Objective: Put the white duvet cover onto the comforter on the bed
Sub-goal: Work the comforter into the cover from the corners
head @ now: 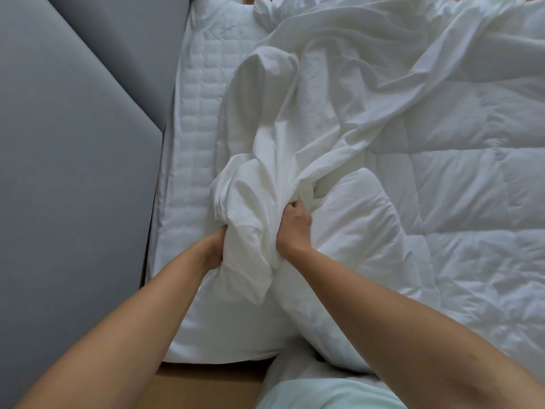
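Observation:
The white duvet cover (339, 93) lies rumpled across the upper half of the bed, with a bunched part (250, 202) drawn toward the near corner. The quilted white comforter (460, 208) spreads over the right side, its near corner (362, 208) puffed up beside my hands. My left hand (213, 249) grips the bunched cover from the left, its fingers buried in the fabric. My right hand (293, 227) grips the same bunch from the right, fingers curled into the folds where cover meets comforter corner.
A quilted mattress pad (197, 119) shows along the bed's left edge. Grey padded wall panels (73, 143) stand close on the left. A wooden bed frame edge (206, 379) runs along the bottom, next to my pale clothing (324, 394).

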The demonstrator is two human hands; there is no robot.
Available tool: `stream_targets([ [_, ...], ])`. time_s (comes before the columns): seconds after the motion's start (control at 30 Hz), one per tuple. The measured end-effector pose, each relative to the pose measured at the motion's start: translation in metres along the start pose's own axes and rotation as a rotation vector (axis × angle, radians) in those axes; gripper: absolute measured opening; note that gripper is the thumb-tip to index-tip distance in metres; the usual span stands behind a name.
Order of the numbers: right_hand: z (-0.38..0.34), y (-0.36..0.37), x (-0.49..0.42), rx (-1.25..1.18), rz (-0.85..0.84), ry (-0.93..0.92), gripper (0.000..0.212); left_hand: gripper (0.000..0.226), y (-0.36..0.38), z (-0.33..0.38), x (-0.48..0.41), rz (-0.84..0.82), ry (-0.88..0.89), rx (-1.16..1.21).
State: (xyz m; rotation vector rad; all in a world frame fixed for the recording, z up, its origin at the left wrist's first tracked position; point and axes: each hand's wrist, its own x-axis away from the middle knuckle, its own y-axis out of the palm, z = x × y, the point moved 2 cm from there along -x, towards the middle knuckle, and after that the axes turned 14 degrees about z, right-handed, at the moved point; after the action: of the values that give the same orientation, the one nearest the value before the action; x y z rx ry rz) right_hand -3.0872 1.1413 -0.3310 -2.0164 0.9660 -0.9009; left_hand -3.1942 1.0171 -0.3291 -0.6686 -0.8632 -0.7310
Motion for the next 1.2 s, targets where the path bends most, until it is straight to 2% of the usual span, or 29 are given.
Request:
stream_targets([
  [0.07, -0.006, -0.021, 0.013, -0.016, 0.257, -0.178, 0.012, 0.031, -0.001, -0.001, 0.006, 0.019, 0.023, 0.111],
  [0.1, -0.009, -0.030, 0.022, -0.100, 0.322, -0.232, 0.011, 0.028, -0.003, 0.000, 0.009, 0.031, 0.047, 0.165],
  [0.13, -0.011, -0.038, 0.033, -0.241, 0.293, -0.236, 0.016, 0.028, -0.004, 0.001, 0.014, 0.044, 0.067, 0.218],
  [0.2, -0.017, -0.044, 0.056, -0.457, 0.065, -0.116, 0.025, 0.031, -0.003, 0.005, 0.022, 0.062, 0.093, 0.281],
  [0.23, -0.018, -0.042, 0.062, -0.474, -0.026, -0.041, 0.031, 0.034, 0.000, 0.005, 0.024, 0.076, 0.085, 0.298],
  [0.33, -0.019, -0.037, 0.068, -0.339, -0.206, 0.082, 0.092, 0.035, 0.010, 0.008, 0.035, 0.136, 0.042, 0.351],
  [0.37, -0.019, -0.037, 0.067, -0.388, -0.234, 0.108, 0.093, 0.032, 0.011, 0.010, 0.038, 0.139, 0.031, 0.362],
  [0.4, -0.019, -0.038, 0.065, -0.468, -0.240, 0.130, 0.080, 0.027, 0.012, 0.011, 0.041, 0.132, 0.014, 0.360],
  [0.47, -0.010, -0.041, 0.060, -0.511, -0.188, 0.144, 0.041, 0.018, 0.010, 0.014, 0.045, 0.114, -0.027, 0.322],
  [0.5, -0.007, -0.043, 0.060, -0.510, -0.162, 0.149, 0.028, 0.018, 0.010, 0.015, 0.045, 0.099, -0.045, 0.306],
  [0.53, -0.004, -0.044, 0.061, -0.526, -0.139, 0.165, 0.023, 0.020, 0.010, 0.016, 0.045, 0.074, -0.067, 0.313],
  [0.67, -0.004, -0.046, 0.065, -0.723, -0.099, 0.246, 0.022, 0.026, 0.010, 0.019, 0.042, -0.010, -0.146, 0.414],
  [0.77, 0.003, -0.049, 0.061, -0.860, -0.047, 0.390, 0.022, 0.023, 0.005, 0.018, 0.034, 0.028, -0.184, 0.395],
  [0.87, 0.018, -0.056, 0.057, -0.867, 0.082, 0.506, 0.030, 0.030, 0.005, 0.020, 0.032, 0.092, -0.197, 0.346],
  [1.03, 0.040, -0.071, 0.048, -0.833, 0.155, 0.533, 0.034, 0.033, 0.004, 0.023, 0.033, 0.099, -0.150, 0.282],
  [1.1, 0.054, -0.078, 0.045, -0.817, 0.159, 0.532, 0.029, 0.036, 0.003, 0.023, 0.033, 0.117, -0.131, 0.259],
  [1.2, 0.082, -0.091, 0.043, -0.820, 0.150, 0.513, 0.008, 0.037, 0.000, 0.021, 0.032, 0.117, -0.113, 0.245],
])
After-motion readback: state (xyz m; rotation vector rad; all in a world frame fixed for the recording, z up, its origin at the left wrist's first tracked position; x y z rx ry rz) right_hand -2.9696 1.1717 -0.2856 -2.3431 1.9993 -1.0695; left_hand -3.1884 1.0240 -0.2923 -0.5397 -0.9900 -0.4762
